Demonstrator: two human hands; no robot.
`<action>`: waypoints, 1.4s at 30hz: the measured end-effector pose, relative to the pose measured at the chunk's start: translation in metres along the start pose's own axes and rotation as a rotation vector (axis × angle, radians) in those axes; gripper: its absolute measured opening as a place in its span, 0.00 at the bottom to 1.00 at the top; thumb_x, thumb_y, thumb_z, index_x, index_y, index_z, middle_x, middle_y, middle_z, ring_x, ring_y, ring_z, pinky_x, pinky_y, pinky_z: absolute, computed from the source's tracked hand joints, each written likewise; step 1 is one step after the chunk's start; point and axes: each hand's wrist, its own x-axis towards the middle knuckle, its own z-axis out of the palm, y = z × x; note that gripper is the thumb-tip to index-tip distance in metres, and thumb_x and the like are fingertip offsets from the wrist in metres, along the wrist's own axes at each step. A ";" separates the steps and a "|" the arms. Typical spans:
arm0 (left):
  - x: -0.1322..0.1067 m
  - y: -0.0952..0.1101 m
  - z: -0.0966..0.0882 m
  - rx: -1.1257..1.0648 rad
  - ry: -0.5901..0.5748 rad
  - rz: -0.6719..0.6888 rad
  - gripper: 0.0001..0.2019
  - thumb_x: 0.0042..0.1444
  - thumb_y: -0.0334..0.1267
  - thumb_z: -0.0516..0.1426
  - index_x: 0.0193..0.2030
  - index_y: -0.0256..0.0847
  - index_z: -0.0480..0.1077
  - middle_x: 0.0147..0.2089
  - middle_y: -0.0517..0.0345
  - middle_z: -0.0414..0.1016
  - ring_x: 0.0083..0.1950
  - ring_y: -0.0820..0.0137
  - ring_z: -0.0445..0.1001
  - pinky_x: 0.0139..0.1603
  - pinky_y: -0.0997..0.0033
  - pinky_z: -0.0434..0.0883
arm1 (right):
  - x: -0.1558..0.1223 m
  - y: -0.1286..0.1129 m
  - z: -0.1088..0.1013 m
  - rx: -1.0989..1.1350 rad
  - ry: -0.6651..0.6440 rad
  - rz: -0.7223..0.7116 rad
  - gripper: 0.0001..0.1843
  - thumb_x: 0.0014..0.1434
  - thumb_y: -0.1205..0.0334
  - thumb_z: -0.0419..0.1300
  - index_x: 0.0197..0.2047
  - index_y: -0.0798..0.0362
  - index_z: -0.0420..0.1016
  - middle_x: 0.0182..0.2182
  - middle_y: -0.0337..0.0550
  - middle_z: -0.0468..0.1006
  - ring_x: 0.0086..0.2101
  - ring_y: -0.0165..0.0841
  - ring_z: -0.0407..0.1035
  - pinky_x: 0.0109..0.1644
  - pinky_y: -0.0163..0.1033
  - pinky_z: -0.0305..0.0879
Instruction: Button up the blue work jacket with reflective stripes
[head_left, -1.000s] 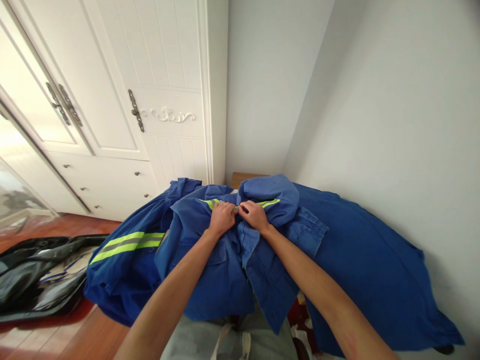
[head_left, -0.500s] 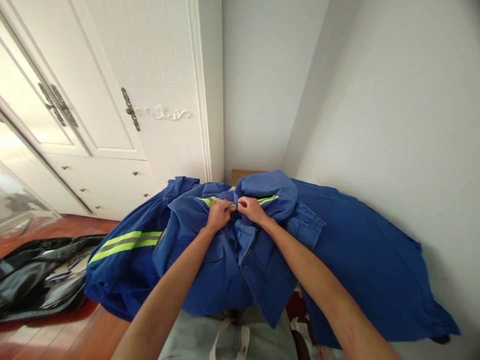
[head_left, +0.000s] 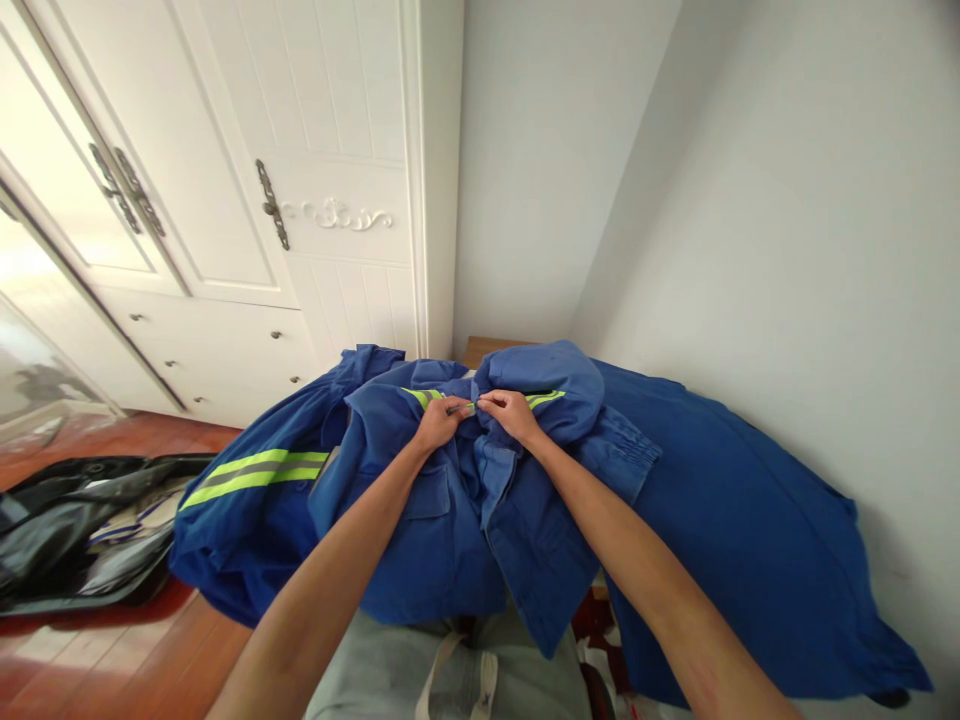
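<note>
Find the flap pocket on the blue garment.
In the head view, the flap pocket is left of centre on the blue garment, below the left hand and right of the left forearm.

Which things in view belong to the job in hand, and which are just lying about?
In the job:
jacket
stripe across it, where the hands meet
left hand, gripping the jacket
right hand, pinched close beside
dark item at the left hand, too small to identify

Lying or standing about:
suitcase, open
wardrobe
blue cloth at right, perhaps a separate garment
</note>
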 end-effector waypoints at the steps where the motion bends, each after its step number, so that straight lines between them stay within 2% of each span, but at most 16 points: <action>1: 0.000 0.000 0.000 -0.012 -0.006 -0.009 0.11 0.55 0.38 0.58 0.40 0.37 0.80 0.41 0.55 0.81 0.43 0.65 0.78 0.50 0.67 0.75 | 0.000 0.000 0.000 0.005 0.000 0.008 0.16 0.56 0.51 0.61 0.35 0.56 0.81 0.35 0.46 0.82 0.36 0.37 0.74 0.45 0.39 0.68; 8: 0.001 -0.003 -0.002 -0.079 -0.032 -0.061 0.11 0.55 0.37 0.59 0.41 0.35 0.80 0.43 0.53 0.81 0.45 0.63 0.78 0.54 0.64 0.74 | 0.002 0.003 0.002 0.024 0.005 0.058 0.16 0.54 0.52 0.63 0.36 0.57 0.82 0.34 0.46 0.83 0.35 0.37 0.75 0.41 0.38 0.68; 18: 0.001 -0.012 -0.002 -0.202 -0.020 -0.102 0.17 0.51 0.45 0.64 0.41 0.34 0.80 0.42 0.50 0.81 0.43 0.63 0.78 0.50 0.64 0.75 | 0.002 0.000 0.006 -0.022 0.015 0.023 0.16 0.57 0.53 0.59 0.34 0.57 0.82 0.32 0.45 0.82 0.33 0.36 0.73 0.39 0.37 0.66; 20: 0.001 -0.013 0.000 -0.234 -0.012 -0.103 0.22 0.51 0.48 0.64 0.48 0.33 0.78 0.42 0.49 0.80 0.42 0.64 0.78 0.48 0.64 0.75 | 0.002 -0.001 0.007 -0.024 0.009 0.004 0.16 0.57 0.54 0.58 0.35 0.57 0.82 0.32 0.45 0.81 0.33 0.36 0.73 0.39 0.37 0.66; 23: 0.000 -0.014 0.002 -0.331 -0.002 -0.100 0.36 0.50 0.51 0.65 0.62 0.32 0.67 0.38 0.51 0.80 0.36 0.69 0.77 0.42 0.69 0.75 | 0.001 -0.001 0.009 -0.012 -0.006 -0.023 0.17 0.58 0.55 0.56 0.39 0.57 0.81 0.35 0.46 0.82 0.35 0.36 0.73 0.41 0.38 0.67; 25: -0.001 -0.013 0.003 -0.414 -0.004 -0.092 0.41 0.48 0.50 0.66 0.66 0.32 0.62 0.37 0.52 0.79 0.35 0.71 0.76 0.41 0.72 0.74 | 0.001 -0.001 0.008 -0.004 -0.020 -0.035 0.17 0.59 0.55 0.56 0.40 0.57 0.81 0.36 0.46 0.82 0.36 0.36 0.73 0.42 0.38 0.67; 29: -0.003 -0.009 0.003 -0.443 -0.017 -0.082 0.39 0.46 0.45 0.67 0.64 0.33 0.64 0.39 0.52 0.79 0.38 0.71 0.76 0.42 0.74 0.73 | 0.001 0.002 0.007 0.003 -0.048 -0.042 0.16 0.58 0.57 0.56 0.40 0.57 0.81 0.35 0.45 0.81 0.35 0.37 0.73 0.42 0.38 0.67; 39: -0.003 -0.003 -0.001 -0.388 -0.035 -0.060 0.32 0.49 0.42 0.65 0.61 0.33 0.67 0.42 0.50 0.79 0.42 0.68 0.77 0.45 0.71 0.74 | 0.000 -0.004 0.003 0.031 -0.084 -0.018 0.17 0.60 0.56 0.57 0.44 0.56 0.81 0.43 0.47 0.81 0.42 0.38 0.73 0.50 0.41 0.66; 42: -0.004 -0.004 0.000 -0.409 -0.060 -0.067 0.33 0.49 0.43 0.65 0.61 0.33 0.67 0.41 0.51 0.79 0.42 0.68 0.77 0.45 0.71 0.75 | 0.000 -0.007 0.003 0.050 -0.088 0.011 0.14 0.58 0.58 0.58 0.41 0.56 0.81 0.39 0.46 0.81 0.38 0.36 0.72 0.46 0.39 0.65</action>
